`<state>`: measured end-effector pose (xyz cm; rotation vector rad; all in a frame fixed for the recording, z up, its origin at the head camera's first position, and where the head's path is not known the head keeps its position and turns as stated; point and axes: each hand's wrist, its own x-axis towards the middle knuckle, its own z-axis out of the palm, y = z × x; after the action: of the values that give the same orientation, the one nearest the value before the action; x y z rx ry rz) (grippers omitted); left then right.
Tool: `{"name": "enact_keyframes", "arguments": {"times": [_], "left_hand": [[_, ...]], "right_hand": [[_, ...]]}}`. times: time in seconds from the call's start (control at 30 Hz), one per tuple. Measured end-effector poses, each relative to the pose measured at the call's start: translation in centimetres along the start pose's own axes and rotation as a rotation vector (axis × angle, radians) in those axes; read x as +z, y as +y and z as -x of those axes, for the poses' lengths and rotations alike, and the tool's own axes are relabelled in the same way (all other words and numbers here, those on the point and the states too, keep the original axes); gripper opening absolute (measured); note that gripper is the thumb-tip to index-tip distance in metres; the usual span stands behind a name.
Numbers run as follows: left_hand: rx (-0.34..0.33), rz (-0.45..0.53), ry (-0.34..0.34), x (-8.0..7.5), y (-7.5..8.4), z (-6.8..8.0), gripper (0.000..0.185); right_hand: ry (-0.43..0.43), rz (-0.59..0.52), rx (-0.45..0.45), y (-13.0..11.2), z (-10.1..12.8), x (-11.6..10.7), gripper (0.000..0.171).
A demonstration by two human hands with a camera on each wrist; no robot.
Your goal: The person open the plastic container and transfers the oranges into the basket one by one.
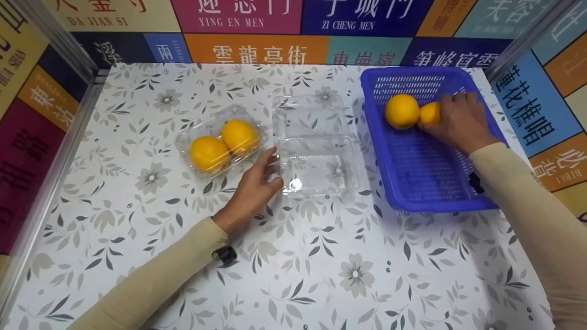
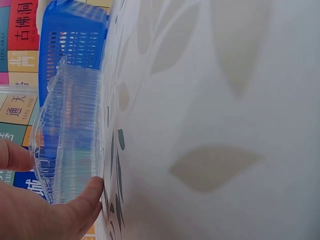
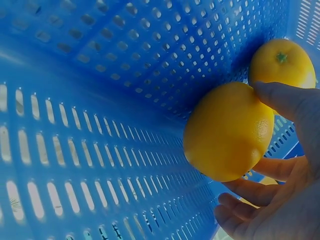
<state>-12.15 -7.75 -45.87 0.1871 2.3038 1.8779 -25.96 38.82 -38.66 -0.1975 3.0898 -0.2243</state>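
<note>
Right wrist: grips a likely firm, slick orange, best cupped mid-girth, inside right fingers, with left fingers loosely parted.

head: high, downward | wrists: low, close | all share: basket

Through my head feed, a white tablecloth printed with grey flowers and leaves spans the frame's middle and bottom. Along the top I see a back wall of coloured, Chinese-lettered panels; a similar left wall and right wall flank it, metal posts at both upper corners.
</note>
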Motion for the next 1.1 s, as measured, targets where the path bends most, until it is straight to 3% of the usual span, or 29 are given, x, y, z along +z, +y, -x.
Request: {"name": "enact_keyframes", "arguments": {"times": [0.43,0.8,1.1], "left_hand": [[0.018,-0.003,0.003,0.07,-0.27,-0.09,0.077],[-0.014,0.084,-0.034,-0.05,0.18,0.24,0.072],[-0.043,0.142,-0.018,-0.04,0.22,0.31,0.066]], "right_hand": [[0.017,-0.026,-0.017,0.00,0.37,0.05,0.077],[0.027,-0.010,-0.017,0.22,0.42,0.28,0.076],[0.033,-0.016,-0.018,0.02,0.55,0.20,0.075]]}}
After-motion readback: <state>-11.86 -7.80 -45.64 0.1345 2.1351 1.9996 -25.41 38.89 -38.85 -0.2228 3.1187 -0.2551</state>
